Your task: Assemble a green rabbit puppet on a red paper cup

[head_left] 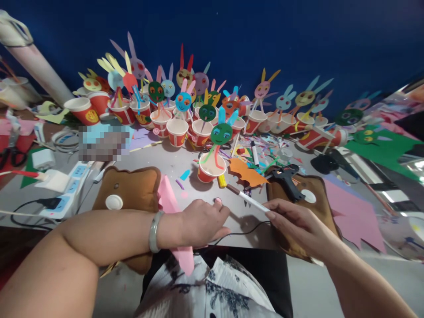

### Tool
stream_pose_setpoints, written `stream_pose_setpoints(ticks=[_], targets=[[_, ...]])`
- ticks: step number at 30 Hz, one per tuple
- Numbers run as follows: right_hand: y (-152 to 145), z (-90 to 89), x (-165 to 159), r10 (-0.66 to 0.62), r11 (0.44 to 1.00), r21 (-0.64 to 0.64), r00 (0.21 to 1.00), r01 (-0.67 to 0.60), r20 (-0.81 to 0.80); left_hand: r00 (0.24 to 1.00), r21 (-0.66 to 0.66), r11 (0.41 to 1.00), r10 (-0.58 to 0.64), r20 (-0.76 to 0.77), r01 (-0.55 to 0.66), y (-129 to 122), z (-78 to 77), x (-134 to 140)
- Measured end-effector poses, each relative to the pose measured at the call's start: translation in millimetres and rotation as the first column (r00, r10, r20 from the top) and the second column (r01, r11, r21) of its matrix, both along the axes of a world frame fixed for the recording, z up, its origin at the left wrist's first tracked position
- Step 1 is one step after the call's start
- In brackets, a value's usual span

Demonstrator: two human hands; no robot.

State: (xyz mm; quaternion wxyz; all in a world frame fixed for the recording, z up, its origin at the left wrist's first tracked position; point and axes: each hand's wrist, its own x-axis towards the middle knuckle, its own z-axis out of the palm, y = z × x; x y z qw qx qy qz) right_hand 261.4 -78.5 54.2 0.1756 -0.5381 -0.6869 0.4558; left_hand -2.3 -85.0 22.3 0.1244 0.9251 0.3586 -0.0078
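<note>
Desk is absolutely packed. Closest to the hands is a red paper cup (211,169) with a green round paper face (221,133) on a stick poking out of it, blue ears on top. Behind that there's a whole crowd of the same cup puppets (179,95) lined up against the dark blue wall (298,35), faces in green, blue, purple, yellow, all flat cut paper with long pointy ears.

The left hand (203,223) is loosely curled with fingertips down on the grey table (185,163), right at a tiny pink paper disc (218,201). Can't tell if it's actually pinching the disc or just pressing beside it. There's a pale bangle (155,230) on that wrist, and a pink paper strip (172,212) runs under the forearm and hangs off the table edge.

The right hand (298,225) pinches a white marker (250,198) between thumb and fingers, dark tip pointing toward the disc, just short of it.

Either side sits a brown, soft-looking pad (132,187) with a white round button, and the right-side one has a black glue gun (286,176) lying on it. Orange jagged paper scrap (247,172) just behind the marker, plus loads of coloured offcuts (265,152) scattered past it. White power strip (71,185) far left, scissors (11,154) at the edge, big pink sheet (351,212) and green sheet (387,150) off to the right
</note>
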Motion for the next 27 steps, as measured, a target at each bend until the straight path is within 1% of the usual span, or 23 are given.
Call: stream_pose_setpoints(ticks=[5, 8, 12, 15, 17, 18, 20, 21, 22, 23, 25, 26, 27], targets=[[-7.5, -5.8, 14.7, -0.127, 0.987, 0.106, 0.992, 0.124, 0.019, 1.000, 0.003, 1.000, -0.006, 0.023, 0.006, 3.1, -0.8, -0.1], [-9.9, -10.5, 21.8, -0.158, 0.975, 0.163, 0.987, 0.154, 0.014, 0.998, 0.017, 1.000, -0.021, 0.059, 0.020, 4.0, -5.0, 0.0], [-11.5, -12.3, 27.6, -0.142, 0.959, 0.239, 0.988, 0.150, -0.053, 0.992, 0.015, 1.000, -0.026, 0.125, 0.024, 5.7, -7.6, -0.3], [-15.1, -8.6, 27.4, -0.109, 0.964, 0.242, 0.993, 0.114, -0.032, 0.981, -0.004, 0.998, 0.059, 0.187, -0.060, 6.7, -5.4, -0.3], [-19.0, -5.5, 24.4, -0.060, 0.967, 0.245, 0.998, 0.064, -0.021, 0.974, 0.006, 0.994, 0.103, 0.203, -0.107, 6.4, -3.9, 0.0], [-21.3, -4.4, 21.9, -0.028, 0.967, 0.251, 0.999, 0.034, -0.025, 0.975, 0.022, 0.995, 0.090, 0.201, -0.097, 5.7, -3.9, 0.1], [-27.0, -4.2, 14.9, 0.006, 0.965, 0.262, 0.998, 0.010, -0.061, 0.981, 0.065, 0.998, -0.011, 0.193, -0.001, 3.3, -5.4, 0.4], [-30.4, -5.5, 10.2, -0.014, 0.967, 0.251, 0.995, 0.039, -0.099, 0.978, 0.081, 0.995, -0.080, 0.190, 0.065, 1.7, -6.9, 0.5], [-34.0, -7.8, 4.6, -0.063, 0.970, 0.223, 0.985, 0.098, -0.158, 0.972, 0.094, 0.989, -0.133, 0.194, 0.117, -0.1, -8.6, 0.6], [-37.8, -11.2, -1.8, -0.138, 0.968, 0.173, 0.964, 0.179, -0.229, 0.964, 0.103, 0.984, -0.167, 0.206, 0.148, -1.9, -10.3, 0.7], [-45.3, -20.7, -17.1, -0.271, 0.951, 0.042, 0.890, 0.307, -0.367, 0.951, 0.112, 0.981, -0.182, 0.249, 0.159, -5.1, -13.0, 0.7], [-48.7, -26.1, -25.4, -0.306, 0.942, 0.003, 0.860, 0.337, -0.408, 0.946, 0.112, 0.982, -0.179, 0.270, 0.153, -6.5, -13.5, 0.7], [-51.6, -31.5, -33.6, -0.313, 0.940, -0.013, 0.844, 0.342, -0.436, 0.941, 0.108, 0.982, -0.178, 0.288, 0.153, -7.5, -13.5, 0.7]])
